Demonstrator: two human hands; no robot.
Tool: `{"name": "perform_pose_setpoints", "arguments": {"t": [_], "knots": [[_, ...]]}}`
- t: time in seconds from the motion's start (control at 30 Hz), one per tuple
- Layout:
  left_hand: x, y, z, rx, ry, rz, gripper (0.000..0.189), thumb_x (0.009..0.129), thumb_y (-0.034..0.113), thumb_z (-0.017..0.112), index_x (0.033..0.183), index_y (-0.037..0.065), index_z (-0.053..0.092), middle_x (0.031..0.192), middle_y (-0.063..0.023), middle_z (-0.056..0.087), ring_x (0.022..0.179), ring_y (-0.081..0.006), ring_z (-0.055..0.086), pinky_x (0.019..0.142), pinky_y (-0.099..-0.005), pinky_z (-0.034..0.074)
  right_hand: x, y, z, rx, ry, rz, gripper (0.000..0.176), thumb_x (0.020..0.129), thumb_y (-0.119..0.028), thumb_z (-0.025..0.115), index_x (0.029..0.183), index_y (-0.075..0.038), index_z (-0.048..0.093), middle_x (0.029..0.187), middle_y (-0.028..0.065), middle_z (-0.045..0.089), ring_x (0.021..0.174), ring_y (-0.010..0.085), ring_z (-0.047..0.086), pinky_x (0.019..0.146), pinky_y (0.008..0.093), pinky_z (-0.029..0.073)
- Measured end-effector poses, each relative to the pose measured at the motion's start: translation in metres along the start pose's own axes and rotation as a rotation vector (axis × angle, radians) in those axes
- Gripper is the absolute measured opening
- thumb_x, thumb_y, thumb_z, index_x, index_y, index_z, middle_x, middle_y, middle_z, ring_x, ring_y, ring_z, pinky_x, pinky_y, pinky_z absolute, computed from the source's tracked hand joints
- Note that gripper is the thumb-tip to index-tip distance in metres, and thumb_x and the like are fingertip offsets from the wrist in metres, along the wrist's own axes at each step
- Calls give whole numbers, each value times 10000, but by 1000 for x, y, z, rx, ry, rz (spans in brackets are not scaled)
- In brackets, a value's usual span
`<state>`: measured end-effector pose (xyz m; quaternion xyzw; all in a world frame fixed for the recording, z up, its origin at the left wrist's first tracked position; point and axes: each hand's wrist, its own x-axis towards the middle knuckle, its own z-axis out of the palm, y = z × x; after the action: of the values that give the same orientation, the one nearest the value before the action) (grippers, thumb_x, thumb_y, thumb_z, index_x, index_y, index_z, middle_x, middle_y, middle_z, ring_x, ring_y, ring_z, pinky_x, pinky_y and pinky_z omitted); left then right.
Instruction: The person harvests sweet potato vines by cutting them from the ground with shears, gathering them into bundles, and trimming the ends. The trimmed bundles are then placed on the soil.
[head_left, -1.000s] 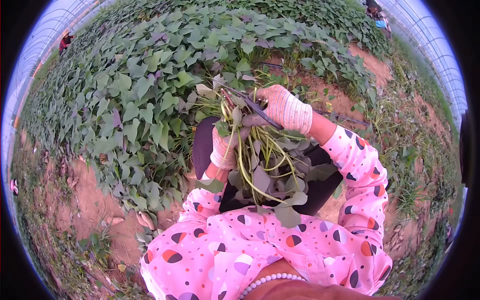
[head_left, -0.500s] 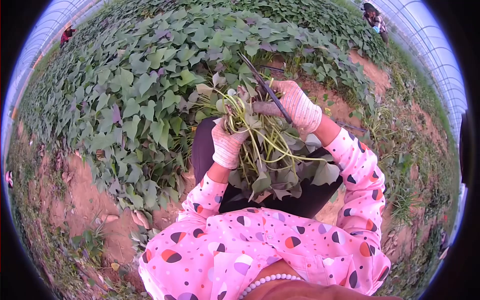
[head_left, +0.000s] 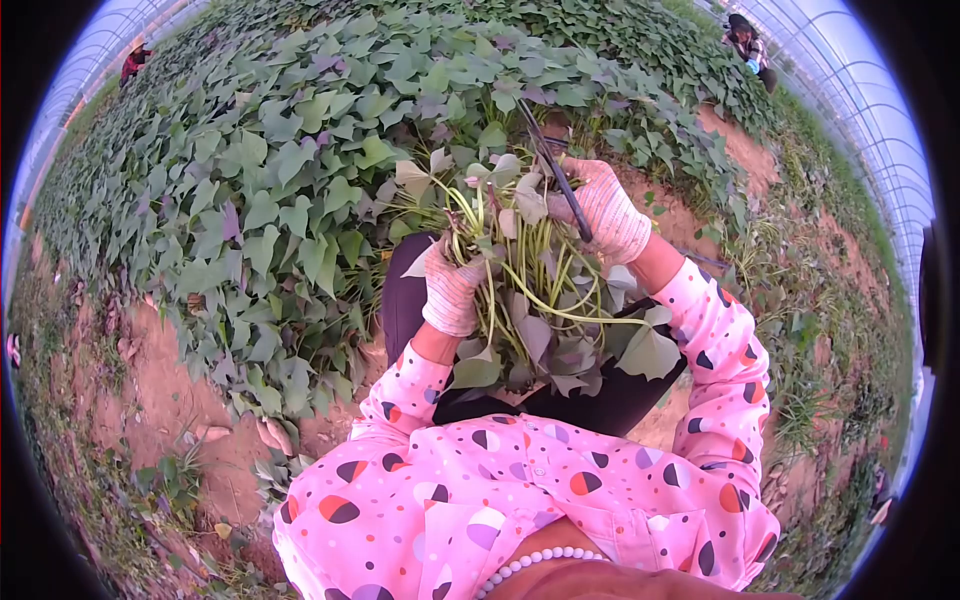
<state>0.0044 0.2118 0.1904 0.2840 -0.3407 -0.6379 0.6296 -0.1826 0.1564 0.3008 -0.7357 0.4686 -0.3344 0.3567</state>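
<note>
A bundle of leafy sweet potato vines [head_left: 545,285] with long pale green stems rests over my dark-trousered legs. My left hand [head_left: 453,290], in a whitish knit glove, is closed around the stems on the bundle's left side. On the other side, my gloved right hand [head_left: 608,212] grips a long, thin dark strip [head_left: 545,150], which slants up and left past the bundle's top. Whether the strip is a blade or a band I cannot make out. Leaves partly hide the right fingers.
Dense vine foliage [head_left: 260,170] spreads ahead and to the left. Reddish bare soil [head_left: 165,385] lies at the left, with weeds along the right. Two people crouch far off, one person [head_left: 748,48] at the upper right and another person [head_left: 135,62] at the upper left.
My right hand has shifted slightly right with the dark strip, which now stands a little steeper. The bundle's leaves and stems have turned and spread. My left hand keeps its hold.
</note>
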Motion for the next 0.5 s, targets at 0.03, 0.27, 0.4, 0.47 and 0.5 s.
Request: {"name": "perform_pose_setpoints", "arguments": {"t": [0.03,0.27,0.4,0.47,0.5], "knots": [[0,-1,0,0,1,-1,390,736,101,753,1094,16,622,939,-42,670,795,-113,621,740,-273,513,-1,1,0,74,11,29,383,744,-279,750,1003,-7,675,800,36,678,698,66,534,683,283,494],[4,-7,-6,224,66,71,399,714,121,777,1061,-14,632,890,-73,691,748,-120,634,708,-278,514,-2,3,-5,120,-81,57,331,761,-230,737,997,-8,671,778,26,665,698,64,530,656,267,481],[11,-28,-15,473,124,128,506,631,184,835,1040,-30,628,883,-120,704,745,-186,669,713,-310,528,0,2,-7,96,-202,136,291,757,-207,736,965,-11,677,757,-1,657,678,55,517,633,257,471],[9,-25,-10,522,95,179,499,635,183,832,1039,-27,629,880,-120,704,748,-191,672,713,-312,530,0,-2,-4,30,-214,9,287,753,-206,738,950,-6,677,743,0,653,668,55,511,624,258,470],[8,-20,-5,573,66,231,492,638,182,829,1038,-24,630,876,-120,705,751,-197,674,713,-315,532,1,-4,-4,-35,-226,-118,283,750,-205,740,935,-1,676,730,0,650,658,54,506,616,260,469]]}}
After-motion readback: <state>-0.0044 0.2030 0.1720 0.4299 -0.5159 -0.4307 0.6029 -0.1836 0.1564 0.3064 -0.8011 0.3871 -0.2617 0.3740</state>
